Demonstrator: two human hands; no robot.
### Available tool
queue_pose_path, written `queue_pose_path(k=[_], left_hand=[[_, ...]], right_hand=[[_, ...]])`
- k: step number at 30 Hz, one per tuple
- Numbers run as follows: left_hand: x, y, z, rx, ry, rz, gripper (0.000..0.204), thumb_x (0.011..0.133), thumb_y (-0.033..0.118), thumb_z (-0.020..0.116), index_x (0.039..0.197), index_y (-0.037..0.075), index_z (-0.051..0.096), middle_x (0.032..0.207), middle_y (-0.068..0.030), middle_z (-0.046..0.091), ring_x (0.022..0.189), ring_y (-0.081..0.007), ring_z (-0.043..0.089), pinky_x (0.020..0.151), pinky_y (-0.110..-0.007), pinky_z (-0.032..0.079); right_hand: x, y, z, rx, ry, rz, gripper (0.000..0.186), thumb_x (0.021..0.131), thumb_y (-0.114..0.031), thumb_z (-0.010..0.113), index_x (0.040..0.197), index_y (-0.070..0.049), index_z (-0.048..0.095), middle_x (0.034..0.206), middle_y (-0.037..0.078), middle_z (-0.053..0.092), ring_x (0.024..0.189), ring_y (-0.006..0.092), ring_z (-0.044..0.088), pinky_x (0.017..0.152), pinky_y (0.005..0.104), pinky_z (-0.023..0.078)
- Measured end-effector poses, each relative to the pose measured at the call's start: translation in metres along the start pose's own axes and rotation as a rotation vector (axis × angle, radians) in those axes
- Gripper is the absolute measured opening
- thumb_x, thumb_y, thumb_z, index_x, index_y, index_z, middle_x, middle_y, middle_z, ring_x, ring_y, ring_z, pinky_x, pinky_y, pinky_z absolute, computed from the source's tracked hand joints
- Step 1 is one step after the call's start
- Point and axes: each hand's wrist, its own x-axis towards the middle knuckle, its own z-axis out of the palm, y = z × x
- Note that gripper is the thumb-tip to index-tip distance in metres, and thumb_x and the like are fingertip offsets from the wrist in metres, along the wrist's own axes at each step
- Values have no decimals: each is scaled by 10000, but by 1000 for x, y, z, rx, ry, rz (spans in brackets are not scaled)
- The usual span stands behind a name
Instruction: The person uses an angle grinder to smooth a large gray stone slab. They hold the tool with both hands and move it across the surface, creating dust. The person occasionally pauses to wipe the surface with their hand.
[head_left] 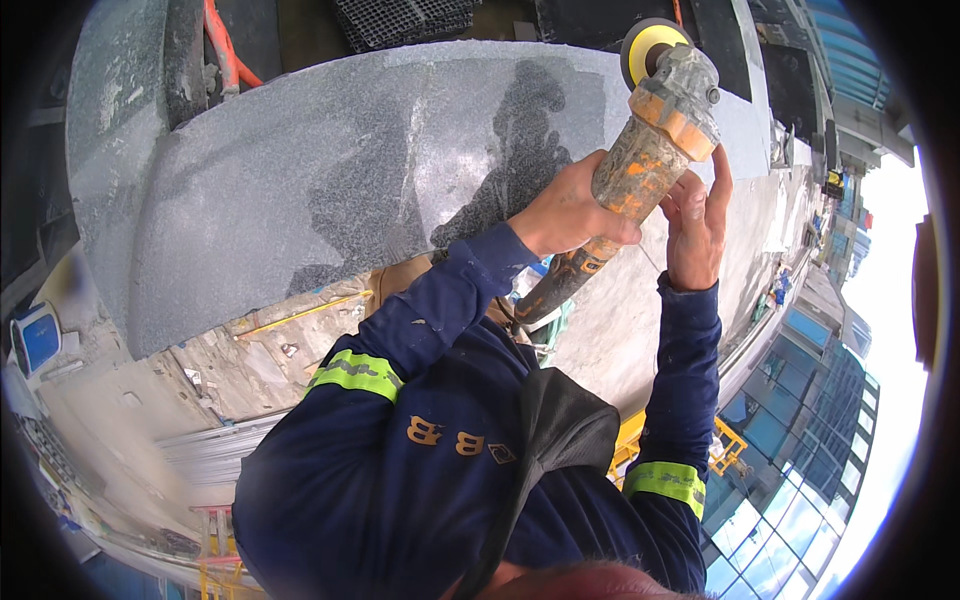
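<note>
- Gripping: your left hand (572, 208), wrapped round the dusty barrel of an angle grinder (628, 178), thumb and fingers closed on it.
- Your right hand (697, 238), raised just beside the grinder's head, fingers partly bent, the index finger reaching up along the gear housing; whether it bears any weight, you cannot tell from this view.
- Angle grinder, one, orange and grey, heavily smeared — held aslant in front of you, head up and to the right, tail end down toward your chest.
- Disc (655, 48), round, yellow face with a dark rim, mounted on the grinder's head; it overlaps the slab's far right edge in view, contact unclear.
- Slab (250, 210), broad, speckled grey, curved by the lens, lying beyond your left forearm, with dark patches across its surface.
- Sleeves, navy, a yellow-green band (357, 374) round your left one and a matching band (668, 483) round your right.
- Black cloth (565, 425), hanging in front of your chest.
- Black gridded mats (405, 18), stacked past the slab's far edge — an orange hose (222, 45) to their left.
- Glass-fronted building (785, 500), lower right, well apart from your hands.
</note>
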Motion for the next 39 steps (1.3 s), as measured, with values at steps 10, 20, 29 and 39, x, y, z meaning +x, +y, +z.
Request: queue_pose_path(k=[10,20,29,39], left_hand=[[4,2,-15,-133,32,-136,687,630,177,805,1203,-48,498,1019,-100,600,939,-202,593,887,-347,484],[2,12,-15,-161,95,-196,633,666,185,783,1223,11,536,1007,-82,611,917,-195,615,830,-354,515],[6,-6,-18,-108,150,-107,596,748,161,732,1270,-5,496,1036,-172,637,883,-299,691,692,-435,610],[-6,-18,-14,69,157,54,589,735,206,764,1215,-13,503,1065,-177,620,913,-326,685,687,-443,612]], right_hand=[[-233,203,-196,-953,330,712,747,946,-548,545,1462,-46,348,952,235,683,889,370,669,854,442,499],[-338,271,-192,-690,335,1024,763,930,-582,561,1467,-84,351,883,178,672,773,262,669,712,377,518],[-312,321,-175,-577,312,821,707,926,-550,587,1400,-49,432,954,217,680,830,288,674,752,387,521],[-341,450,-142,-461,264,737,719,889,-580,610,1292,7,510,1182,292,631,1104,428,617,946,444,470]])
